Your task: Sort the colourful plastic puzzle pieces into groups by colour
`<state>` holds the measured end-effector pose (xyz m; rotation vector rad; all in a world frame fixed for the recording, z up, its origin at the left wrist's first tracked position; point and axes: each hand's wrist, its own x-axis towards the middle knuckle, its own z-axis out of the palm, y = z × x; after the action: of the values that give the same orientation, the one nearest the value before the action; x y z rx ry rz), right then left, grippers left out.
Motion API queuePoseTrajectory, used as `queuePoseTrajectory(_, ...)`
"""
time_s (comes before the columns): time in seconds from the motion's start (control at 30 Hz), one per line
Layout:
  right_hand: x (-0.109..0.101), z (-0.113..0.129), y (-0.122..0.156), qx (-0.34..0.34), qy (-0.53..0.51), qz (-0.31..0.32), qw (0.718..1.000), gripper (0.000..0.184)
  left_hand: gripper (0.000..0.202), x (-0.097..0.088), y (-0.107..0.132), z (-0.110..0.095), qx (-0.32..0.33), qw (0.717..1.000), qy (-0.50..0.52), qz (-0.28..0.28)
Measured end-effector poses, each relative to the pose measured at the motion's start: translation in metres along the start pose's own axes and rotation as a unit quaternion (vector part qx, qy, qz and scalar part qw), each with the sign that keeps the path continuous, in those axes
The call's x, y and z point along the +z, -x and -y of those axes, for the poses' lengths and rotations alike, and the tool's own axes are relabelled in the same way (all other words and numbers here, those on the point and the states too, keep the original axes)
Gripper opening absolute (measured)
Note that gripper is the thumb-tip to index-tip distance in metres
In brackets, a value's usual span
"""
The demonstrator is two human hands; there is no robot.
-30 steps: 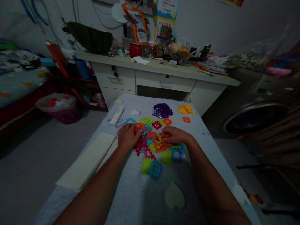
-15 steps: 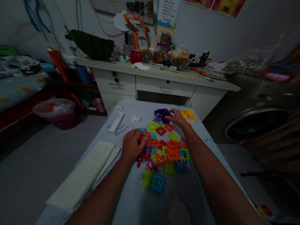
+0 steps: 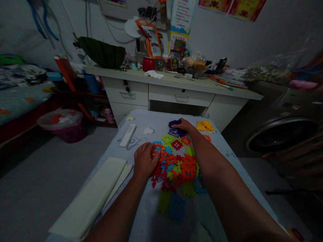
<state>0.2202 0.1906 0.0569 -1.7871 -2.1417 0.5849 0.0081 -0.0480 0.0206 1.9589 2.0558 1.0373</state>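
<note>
A heap of coloured interlocking plastic tiles (image 3: 178,164) lies on a small cloth-covered table (image 3: 148,205). My left hand (image 3: 145,160) rests on the heap's left edge, fingers curled round an orange tile (image 3: 156,150). My right hand (image 3: 182,125) is stretched to the far side and lies on a pile of purple tiles (image 3: 176,131), fingers bent down onto it. A yellow pile (image 3: 205,126) sits just right of that hand, with one orange tile (image 3: 207,137) near it.
A long white box (image 3: 128,135) and a folded white sheet (image 3: 94,195) lie on the table's left side. Behind stands a cluttered desk (image 3: 176,90) with drawers. A bin (image 3: 63,124) stands on the floor at left, a washing machine (image 3: 282,134) at right.
My right hand has left the mixed heap and reached forward to the purple pile. My left hand stayed at the heap's left edge. The view has tilted up slightly.
</note>
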Motion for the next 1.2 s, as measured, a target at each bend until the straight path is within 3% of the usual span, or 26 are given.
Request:
queuePoseTrajectory(0.17, -0.010, -0.003, 0.016, -0.029, -0.030, -0.001, 0.999, 0.073, 0.029, -0.001, -0.001, -0.002, -0.004, 1.000, 0.003, 0.003)
queuePoseTrajectory(0.33, -0.022, -0.005, 0.055, -0.072, -0.111, 0.005, 0.991, 0.068, 0.028, -0.002, -0.002, -0.002, 0.007, 1.000, 0.002, 0.004)
queuePoseTrajectory(0.5, -0.031, 0.014, 0.112, -0.169, -0.138, 0.069, 0.973, 0.071, 0.030, -0.001, -0.002, 0.000, 0.007, 1.000, 0.012, 0.008)
queuePoseTrajectory(0.57, -0.033, 0.024, 0.130, -0.203, -0.169, 0.125, 0.956, 0.075, 0.034, -0.001, -0.002, 0.001, 0.007, 1.000, 0.029, 0.008)
queuePoseTrajectory(0.63, -0.036, 0.033, 0.139, -0.215, -0.212, 0.189, 0.934, 0.068, 0.038, 0.000, -0.002, 0.002, 0.006, 0.999, 0.045, 0.006)
queuePoseTrajectory(0.73, -0.038, 0.040, 0.129, -0.183, -0.239, 0.196, 0.933, 0.043, 0.041, -0.001, -0.003, 0.003, 0.005, 0.998, 0.055, 0.006)
queuePoseTrajectory(0.9, -0.027, 0.036, 0.070, -0.087, -0.069, 0.038, 0.993, 0.034, 0.039, -0.003, -0.002, 0.001, 0.013, 0.998, 0.055, 0.011)
queuePoseTrajectory(1.07, 0.008, 0.029, 0.027, 0.015, 0.050, 0.006, 0.999, 0.092, 0.037, -0.004, -0.002, -0.001, 0.019, 0.999, 0.043, 0.018)
queuePoseTrajectory(1.13, 0.020, 0.028, 0.021, 0.029, 0.075, 0.023, 0.996, 0.101, 0.037, -0.003, -0.002, -0.001, 0.023, 0.999, 0.034, 0.021)
queuePoseTrajectory(1.2, 0.027, 0.027, 0.018, 0.023, 0.095, 0.044, 0.994, 0.095, 0.037, -0.003, -0.002, -0.001, 0.027, 0.999, 0.026, 0.023)
